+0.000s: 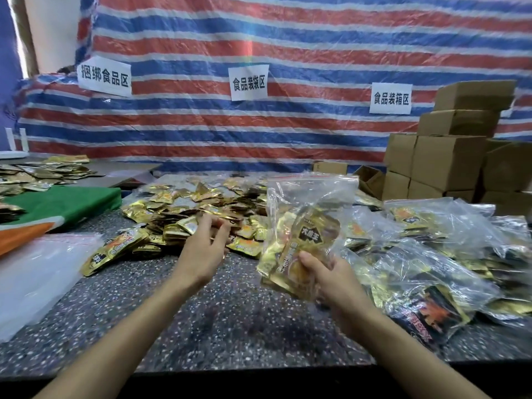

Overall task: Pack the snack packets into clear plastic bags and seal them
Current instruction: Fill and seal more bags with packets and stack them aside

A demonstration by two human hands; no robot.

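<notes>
A heap of loose gold snack packets lies across the middle of the speckled table. My left hand hovers over the near edge of that heap with fingers spread and relaxed, holding nothing. My right hand grips the lower part of a clear plastic bag that stands upright, its red-lined mouth up. Several gold packets sit inside the bag, one with a black label facing me. My thumb presses on the bag's front.
Filled clear bags pile up at the right. Flat unfilled bags are stacked at the left, beside green and orange cloth. Cardboard boxes stand at the back right. More packets lie far left.
</notes>
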